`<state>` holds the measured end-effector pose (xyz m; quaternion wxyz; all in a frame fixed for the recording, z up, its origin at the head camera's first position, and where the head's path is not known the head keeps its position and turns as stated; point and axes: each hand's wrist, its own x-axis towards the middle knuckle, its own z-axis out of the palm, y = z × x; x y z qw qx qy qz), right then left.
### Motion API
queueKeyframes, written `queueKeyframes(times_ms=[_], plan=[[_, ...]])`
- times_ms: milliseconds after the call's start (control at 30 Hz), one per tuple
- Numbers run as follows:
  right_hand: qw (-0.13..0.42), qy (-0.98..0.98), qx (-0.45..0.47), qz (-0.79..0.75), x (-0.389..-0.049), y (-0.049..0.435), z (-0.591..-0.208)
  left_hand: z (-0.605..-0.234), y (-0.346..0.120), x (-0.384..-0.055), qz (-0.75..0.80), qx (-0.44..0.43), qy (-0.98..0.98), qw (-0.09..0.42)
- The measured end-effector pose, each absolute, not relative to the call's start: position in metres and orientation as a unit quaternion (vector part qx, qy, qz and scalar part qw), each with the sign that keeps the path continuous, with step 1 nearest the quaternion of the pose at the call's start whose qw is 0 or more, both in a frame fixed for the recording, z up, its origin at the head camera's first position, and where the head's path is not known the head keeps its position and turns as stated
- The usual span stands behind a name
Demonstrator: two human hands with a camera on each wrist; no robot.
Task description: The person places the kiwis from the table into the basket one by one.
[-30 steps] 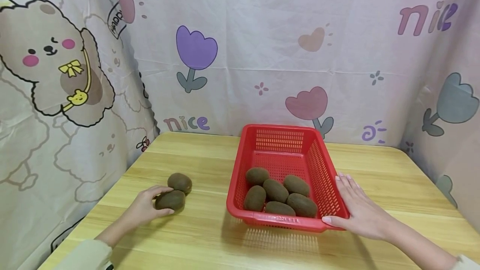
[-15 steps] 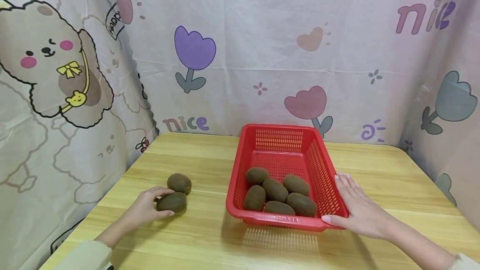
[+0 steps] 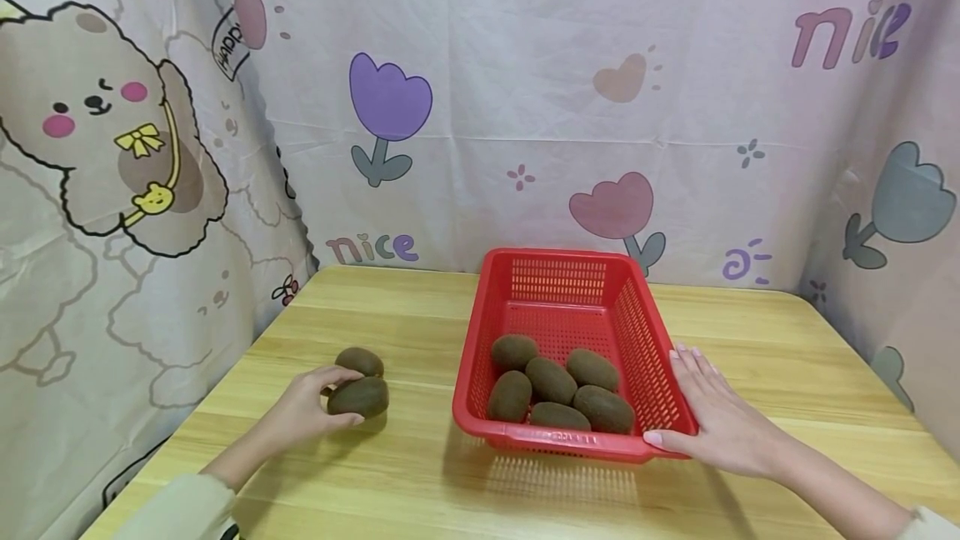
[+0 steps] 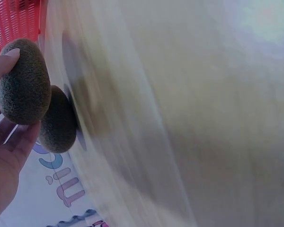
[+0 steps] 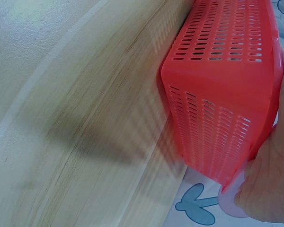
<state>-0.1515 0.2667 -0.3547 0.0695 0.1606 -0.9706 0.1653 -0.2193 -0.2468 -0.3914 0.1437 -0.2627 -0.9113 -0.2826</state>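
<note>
My left hand pinches a brown fuzzy kiwi between thumb and fingers. In the left wrist view this held kiwi is raised off the tabletop, with its shadow beside it. Just behind it a second kiwi lies on the table, partly hidden by the first. My right hand rests along the right side of a red plastic basket, fingers straight, thumb on the front corner of the rim. Several kiwis lie in the basket's near half.
The wooden table carries the basket right of centre. A printed cloth hangs behind the table and at both sides.
My left hand has lifted the kiwi slightly and moved it to the right, and it now overlaps the kiwi behind. My right hand and the basket have stayed still.
</note>
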Motion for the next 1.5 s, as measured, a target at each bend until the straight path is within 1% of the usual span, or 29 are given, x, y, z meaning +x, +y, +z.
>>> queueKeyframes(times_ms=[133, 267, 700, 967, 1267, 1500], plan=[[0.072, -0.971, 0.163, 0.161, -0.152, 0.267, -0.355, -0.387, -0.242, -0.221, -0.282, -0.268, -0.908, 0.153], [0.070, -0.971, 0.162, 0.159, -0.152, 0.266, -0.354, -0.381, -0.235, -0.223, -0.286, -0.260, -0.910, 0.151], [0.071, -0.975, 0.163, 0.136, -0.152, 0.264, -0.351, -0.358, -0.198, -0.241, -0.284, -0.238, -0.915, 0.159], [0.076, -0.974, 0.167, 0.134, -0.152, 0.265, -0.352, -0.342, -0.173, -0.254, -0.294, -0.252, -0.910, 0.151], [0.076, -0.973, 0.169, 0.136, -0.152, 0.265, -0.353, -0.327, -0.148, -0.266, -0.306, -0.273, -0.898, 0.162], [0.081, -0.972, 0.171, 0.137, -0.151, 0.266, -0.353, -0.321, -0.129, -0.275, -0.327, -0.295, -0.883, 0.160]])
